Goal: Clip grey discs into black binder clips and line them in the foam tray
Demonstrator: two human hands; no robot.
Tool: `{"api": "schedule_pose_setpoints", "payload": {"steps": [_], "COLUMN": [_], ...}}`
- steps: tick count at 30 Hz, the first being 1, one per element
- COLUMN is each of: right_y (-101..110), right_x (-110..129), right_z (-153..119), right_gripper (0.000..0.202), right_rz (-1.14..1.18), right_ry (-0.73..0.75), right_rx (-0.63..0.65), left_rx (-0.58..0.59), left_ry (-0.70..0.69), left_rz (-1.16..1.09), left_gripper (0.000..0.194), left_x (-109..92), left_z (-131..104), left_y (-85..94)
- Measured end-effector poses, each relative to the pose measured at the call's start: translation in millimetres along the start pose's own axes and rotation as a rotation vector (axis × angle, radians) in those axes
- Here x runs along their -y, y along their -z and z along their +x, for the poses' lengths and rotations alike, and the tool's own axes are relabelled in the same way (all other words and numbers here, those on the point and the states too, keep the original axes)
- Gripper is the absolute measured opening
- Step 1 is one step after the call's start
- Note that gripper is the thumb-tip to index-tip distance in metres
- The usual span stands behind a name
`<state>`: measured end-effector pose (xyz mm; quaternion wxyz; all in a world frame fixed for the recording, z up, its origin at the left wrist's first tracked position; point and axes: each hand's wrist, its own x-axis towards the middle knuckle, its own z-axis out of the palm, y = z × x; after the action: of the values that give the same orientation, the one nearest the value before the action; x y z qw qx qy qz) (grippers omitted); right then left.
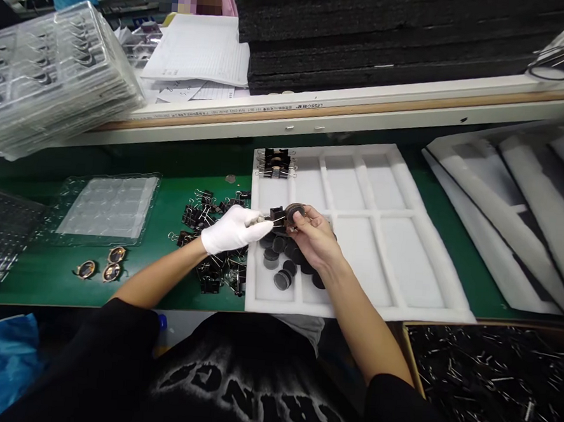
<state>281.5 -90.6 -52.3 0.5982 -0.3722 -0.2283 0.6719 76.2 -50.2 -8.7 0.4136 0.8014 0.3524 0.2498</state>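
Note:
My left hand (237, 229), in a white glove, pinches the wire handles of a black binder clip (276, 216). Bare, my right hand (315, 237) grips a round dark disc-shaped part (294, 213), its thumb across the face. The clip's jaw end is right beside the disc; whether it bites on the edge I cannot tell. Below both hands, loose dark round discs (282, 279) lie in a white foam tray (364, 267). Several clipped pieces (276, 163) stand in the tray's far left compartment. Loose binder clips (211, 273) are heaped left of the tray.
On the green table (163, 280) at left are three small round gold-rimmed parts (111, 272) and a clear plastic tray (108, 207). Stacked clear trays (56, 76), papers (196, 50) and black foam (369, 41) occupy the shelf. A box of clips (495, 389) stands lower right.

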Motion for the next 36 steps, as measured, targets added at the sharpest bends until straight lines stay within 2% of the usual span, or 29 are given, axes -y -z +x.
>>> {"api": "schedule_pose_setpoints", "payload": {"steps": [5, 11, 13, 15, 16, 18, 20, 22, 26, 30, 33, 35, 36], "right_y": [-1.8, 0.8, 2.0, 2.7, 2.9, 2.9, 1.9, -0.3, -5.8, -4.9, -1.0, 0.3, 0.3], "right_x": [-9.8, -12.7, -10.9, -6.9, -4.3, 1.5, 6.2, 8.8, 8.3, 6.2, 4.6, 2.8, 1.7], "right_z": [1.7, 2.2, 2.3, 1.9, 1.4, -0.3, -2.5, -4.6, -6.3, -4.1, -3.7, -5.4, -6.8], "right_gripper": [0.049, 0.048, 0.046, 0.045, 0.045, 0.043, 0.043, 0.042, 0.04, 0.035, 0.035, 0.037, 0.038], "right_rz": [0.071, 0.094, 0.09, 0.11, 0.135, 0.193, 0.231, 0.222, 0.154, 0.11, -0.002, -0.077, -0.118], "right_ry": [-0.01, -0.007, 0.003, 0.02, 0.027, 0.026, 0.009, -0.014, -0.051, -0.05, -0.033, -0.048, -0.047], "right_rx": [-0.024, -0.034, -0.033, -0.032, -0.035, -0.051, -0.076, -0.081, -0.02, 0.032, 0.084, 0.132, 0.164], "left_rx": [-0.09, -0.067, 0.031, 0.094, 0.075, -0.053, -0.13, -0.073, 0.101, 0.112, 0.043, -0.085, -0.171], "left_ry": [-0.024, 0.126, 0.151, 0.156, 0.165, 0.213, 0.294, 0.347, 0.27, 0.217, 0.199, 0.179, 0.16], "left_rz": [0.006, 0.126, 0.202, 0.27, 0.311, 0.421, 0.566, 0.699, 0.704, 0.63, 0.569, 0.474, 0.401], "left_gripper": [0.049, 0.045, 0.041, 0.043, 0.047, 0.053, 0.049, 0.042, 0.04, 0.034, 0.038, 0.039, 0.038], "left_x": [7.7, -0.3, -5.0, -5.9, -4.1, 4.7, 19.4, 37.0, 66.7, 74.3, 62.7, 47.1, 37.5], "left_z": [1.8, 2.1, 1.3, 1.4, 2.2, 6.1, 13.1, 22.2, 39.2, 43.1, 36.0, 28.3, 23.9], "left_y": [-15.5, -16.9, -7.7, 9.8, 21.2, 46.5, 69.4, 84.0, 87.1, 90.3, 101.3, 99.5, 92.9]}}
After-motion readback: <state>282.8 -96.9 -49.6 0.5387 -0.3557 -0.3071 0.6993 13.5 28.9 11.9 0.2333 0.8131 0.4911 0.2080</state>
